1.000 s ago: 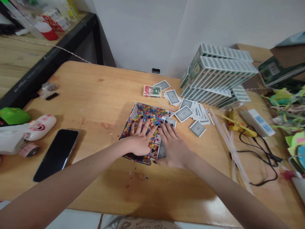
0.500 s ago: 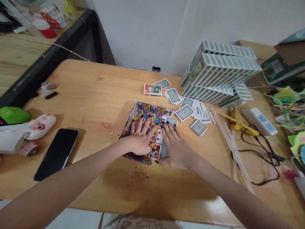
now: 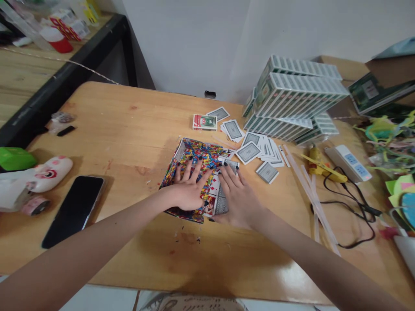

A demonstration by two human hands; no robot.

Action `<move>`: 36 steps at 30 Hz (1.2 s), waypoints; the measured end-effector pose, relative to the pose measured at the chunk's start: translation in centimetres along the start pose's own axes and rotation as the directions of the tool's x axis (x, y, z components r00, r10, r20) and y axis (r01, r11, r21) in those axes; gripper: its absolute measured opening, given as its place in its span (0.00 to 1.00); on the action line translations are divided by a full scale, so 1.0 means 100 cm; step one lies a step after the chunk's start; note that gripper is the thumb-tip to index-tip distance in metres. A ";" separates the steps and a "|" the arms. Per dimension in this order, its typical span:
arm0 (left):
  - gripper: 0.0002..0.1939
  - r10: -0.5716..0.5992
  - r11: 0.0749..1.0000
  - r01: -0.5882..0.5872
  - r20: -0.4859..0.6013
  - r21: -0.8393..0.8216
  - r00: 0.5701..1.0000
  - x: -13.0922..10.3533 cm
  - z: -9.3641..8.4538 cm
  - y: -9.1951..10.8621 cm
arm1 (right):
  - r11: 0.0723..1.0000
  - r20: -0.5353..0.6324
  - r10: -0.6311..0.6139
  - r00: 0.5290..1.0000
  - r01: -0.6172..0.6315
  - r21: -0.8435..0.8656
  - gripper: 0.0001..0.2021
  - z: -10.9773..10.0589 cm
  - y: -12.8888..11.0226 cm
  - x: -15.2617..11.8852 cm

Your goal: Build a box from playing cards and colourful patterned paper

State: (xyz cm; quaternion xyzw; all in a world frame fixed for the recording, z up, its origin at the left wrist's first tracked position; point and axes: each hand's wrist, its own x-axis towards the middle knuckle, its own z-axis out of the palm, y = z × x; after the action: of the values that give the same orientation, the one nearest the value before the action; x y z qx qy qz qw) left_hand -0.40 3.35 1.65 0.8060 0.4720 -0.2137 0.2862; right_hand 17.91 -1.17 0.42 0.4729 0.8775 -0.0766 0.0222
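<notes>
A colourful patterned box-like piece (image 3: 207, 151) lies open at the table's middle, its raised wall on the left. My left hand (image 3: 188, 192) rests inside it, palm down with fingers spread. Playing cards (image 3: 221, 201), some face up and some back up, lie along its right side. My right hand (image 3: 240, 198) presses flat on these cards, its fingers stretched out and the thumb low at their near edge. Loose cards (image 3: 248, 152) are scattered behind and to the right. A red and green card box (image 3: 204, 122) lies further back.
Wrapped card packs (image 3: 300, 95) are stacked at the back right. Clear glue sticks (image 3: 313, 203), a yellow glue gun (image 3: 314, 160) and a white power strip (image 3: 348, 163) with black cable lie right. A phone (image 3: 74, 211) and white bottle (image 3: 52, 172) are left.
The whole view has shifted slightly. Both hands keep nearly the same place on the patterned piece and the cards.
</notes>
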 end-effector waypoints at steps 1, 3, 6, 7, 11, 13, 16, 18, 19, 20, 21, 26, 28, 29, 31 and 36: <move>0.48 0.001 1.000 -0.001 -0.002 0.003 1.000 0.000 0.000 0.000 | 0.999 -0.006 -0.032 0.999 0.032 -0.001 0.53 -0.001 0.002 0.002; 0.47 0.005 1.000 -0.005 -0.009 0.009 1.000 0.000 0.000 0.000 | 0.997 -0.010 -0.082 0.997 0.082 0.000 0.51 -0.004 0.005 0.006; 0.48 0.004 1.000 -0.003 -0.009 0.011 1.000 0.001 0.000 0.000 | 0.994 -0.006 -0.113 0.994 0.113 -0.008 0.49 -0.009 0.011 0.014; 0.48 0.002 1.000 -0.002 -0.001 0.007 1.000 0.001 0.000 0.000 | 0.993 -0.003 -0.118 0.993 0.118 -0.013 0.48 -0.010 0.012 0.017; 0.48 -0.009 1.000 0.009 0.025 -0.009 1.000 0.000 -0.003 0.001 | 0.993 0.005 -0.118 0.993 0.118 -0.029 0.45 -0.010 0.015 0.022; 0.48 -0.011 1.000 0.011 0.027 -0.011 1.000 0.000 -0.004 0.002 | 0.992 0.007 -0.120 0.993 0.120 -0.039 0.45 -0.009 0.017 0.023; 0.48 -0.016 1.000 0.016 0.028 -0.006 0.999 0.000 -0.004 0.002 | 0.987 0.011 -0.146 0.989 0.146 -0.061 0.44 -0.010 0.019 0.026; 0.48 -0.019 1.000 0.019 0.028 -0.004 0.999 0.000 -0.003 0.002 | 0.983 0.013 -0.166 0.986 0.167 -0.077 0.43 -0.011 0.020 0.028; 0.48 -0.018 1.000 0.018 0.028 -0.003 0.999 0.000 -0.003 0.003 | 0.981 0.015 -0.177 0.984 0.178 -0.083 0.42 -0.012 0.021 0.029; 0.48 -0.017 1.000 0.017 0.028 -0.002 0.999 0.000 -0.003 0.003 | 0.978 0.017 -0.188 0.982 0.189 -0.088 0.41 -0.013 0.022 0.030; 0.48 -0.015 1.000 0.015 0.027 0.000 1.000 0.000 -0.004 0.003 | 0.976 0.017 -0.197 0.980 0.198 -0.091 0.40 -0.014 0.022 0.031; 0.48 -0.016 1.000 0.016 0.030 -0.006 0.999 -0.001 -0.005 0.003 | 0.978 -0.004 -0.187 0.982 0.186 -0.091 0.35 -0.015 0.024 0.030; 0.48 -0.014 1.000 0.014 0.028 -0.002 1.000 -0.001 -0.005 0.002 | 0.981 -0.018 -0.173 0.985 0.170 -0.094 0.33 -0.013 0.023 0.029; 0.48 -0.012 1.000 0.012 0.026 0.000 1.000 -0.001 -0.005 0.002 | 0.982 -0.025 -0.166 0.986 0.163 -0.095 0.33 -0.012 0.023 0.028; 0.48 -0.007 1.000 0.007 0.023 0.003 1.000 0.000 -0.004 0.001 | 0.985 -0.039 -0.150 0.988 0.146 -0.091 0.32 -0.009 0.021 0.028; 0.48 -0.003 1.000 0.003 0.013 0.001 1.000 0.001 -0.003 0.001 | 0.992 -0.115 -0.121 0.986 0.124 0.020 0.31 -0.005 0.024 0.025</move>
State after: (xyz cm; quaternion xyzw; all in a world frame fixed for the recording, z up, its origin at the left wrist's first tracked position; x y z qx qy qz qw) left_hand -0.26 3.55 1.85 0.8040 0.4712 -0.2198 0.2885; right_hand 18.54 2.20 0.36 0.4218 0.9037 -0.0625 -0.0390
